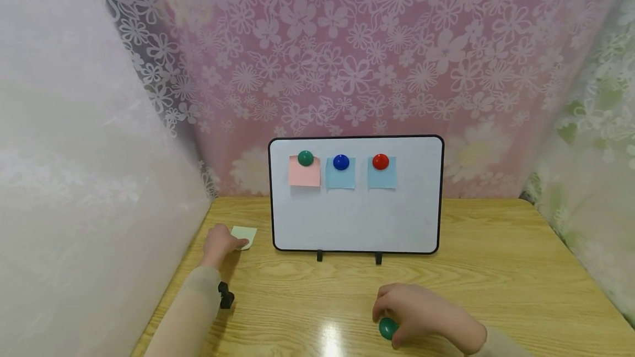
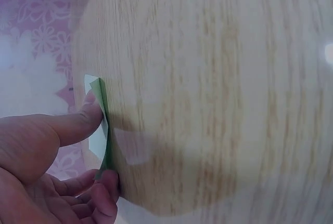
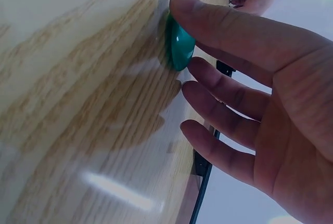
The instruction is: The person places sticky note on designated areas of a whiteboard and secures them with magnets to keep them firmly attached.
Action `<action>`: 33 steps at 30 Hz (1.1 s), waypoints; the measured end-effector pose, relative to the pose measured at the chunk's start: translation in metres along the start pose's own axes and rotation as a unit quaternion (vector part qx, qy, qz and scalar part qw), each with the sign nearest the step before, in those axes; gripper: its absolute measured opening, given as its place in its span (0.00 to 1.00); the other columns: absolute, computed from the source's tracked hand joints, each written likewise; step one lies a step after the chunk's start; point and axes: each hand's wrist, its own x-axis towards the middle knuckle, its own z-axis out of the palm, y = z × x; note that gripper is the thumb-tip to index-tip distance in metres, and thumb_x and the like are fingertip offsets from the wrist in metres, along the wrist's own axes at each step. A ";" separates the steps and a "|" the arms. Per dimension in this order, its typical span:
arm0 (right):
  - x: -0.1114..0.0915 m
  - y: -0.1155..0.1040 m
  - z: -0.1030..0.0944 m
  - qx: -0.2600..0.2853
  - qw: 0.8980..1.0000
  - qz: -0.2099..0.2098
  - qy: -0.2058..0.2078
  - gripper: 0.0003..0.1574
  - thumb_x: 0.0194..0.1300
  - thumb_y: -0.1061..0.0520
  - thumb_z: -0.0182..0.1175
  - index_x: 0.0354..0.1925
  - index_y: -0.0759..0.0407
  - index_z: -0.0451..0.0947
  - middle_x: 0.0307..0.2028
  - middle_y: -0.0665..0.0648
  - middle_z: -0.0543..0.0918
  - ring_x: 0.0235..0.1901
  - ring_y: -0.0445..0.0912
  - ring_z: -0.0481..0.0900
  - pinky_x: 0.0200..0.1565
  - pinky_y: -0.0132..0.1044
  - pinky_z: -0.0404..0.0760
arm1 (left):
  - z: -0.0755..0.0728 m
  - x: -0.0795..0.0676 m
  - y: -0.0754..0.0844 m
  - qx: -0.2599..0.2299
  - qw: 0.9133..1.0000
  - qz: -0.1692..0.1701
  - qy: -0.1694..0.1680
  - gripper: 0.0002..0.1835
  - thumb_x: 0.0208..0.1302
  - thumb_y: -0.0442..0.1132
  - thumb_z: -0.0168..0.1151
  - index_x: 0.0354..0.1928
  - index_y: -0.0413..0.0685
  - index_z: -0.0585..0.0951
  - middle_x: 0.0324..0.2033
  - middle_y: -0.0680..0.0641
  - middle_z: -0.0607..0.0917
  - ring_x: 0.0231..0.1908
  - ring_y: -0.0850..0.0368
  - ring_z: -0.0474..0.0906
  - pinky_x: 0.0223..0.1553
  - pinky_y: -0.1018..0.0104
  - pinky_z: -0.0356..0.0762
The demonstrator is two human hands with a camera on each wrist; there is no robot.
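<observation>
At the left of the table, my left hand (image 1: 219,242) pinches a pale green sticky note (image 1: 246,234) between thumb and fingers. The left wrist view shows this sticky note (image 2: 105,130) bowed, with its darker green side facing the table. Near the front edge of the head view, my right hand (image 1: 415,314) has its thumb and index finger around a round green magnet (image 1: 387,328). Seen from the right wrist, the thumb is on one edge of the magnet (image 3: 182,46) and the index fingertip meets the other; the remaining fingers are loosely bent.
A black-framed whiteboard (image 1: 354,219) stands behind the hands on small black feet (image 1: 378,258). On it, a green magnet (image 1: 305,158) holds a pink note (image 1: 304,176), and blue (image 1: 341,162) and red (image 1: 380,161) magnets hold two light blue notes. Floral curtains surround the wooden table (image 1: 297,302).
</observation>
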 end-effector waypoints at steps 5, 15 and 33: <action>0.001 0.000 0.001 -0.007 1.000 -0.003 0.002 0.24 0.50 0.59 0.85 0.44 0.41 0.90 0.41 0.35 0.80 0.35 0.30 0.74 0.37 0.30 0.80 | -0.002 -0.002 0.001 -0.001 1.000 -0.009 -0.004 0.35 0.62 0.48 0.81 0.20 0.51 0.59 0.19 0.53 0.55 0.23 0.56 0.54 0.27 0.60 0.61; 0.000 0.002 0.004 -0.020 1.000 0.002 0.006 0.23 0.51 0.59 0.85 0.42 0.40 0.89 0.39 0.35 0.79 0.34 0.30 0.72 0.36 0.30 0.79 | -0.001 -0.005 0.003 0.003 1.000 -0.009 0.000 0.31 0.64 0.48 0.80 0.24 0.47 0.63 0.22 0.50 0.61 0.24 0.54 0.59 0.29 0.60 0.63; 0.001 0.005 0.005 -0.034 0.999 0.003 0.007 0.24 0.49 0.61 0.85 0.41 0.39 0.89 0.37 0.34 0.78 0.33 0.30 0.72 0.35 0.31 0.79 | -0.003 -0.012 0.003 -0.021 1.000 0.000 0.016 0.32 0.65 0.46 0.79 0.52 0.25 0.75 0.49 0.28 0.82 0.42 0.38 0.79 0.47 0.43 0.81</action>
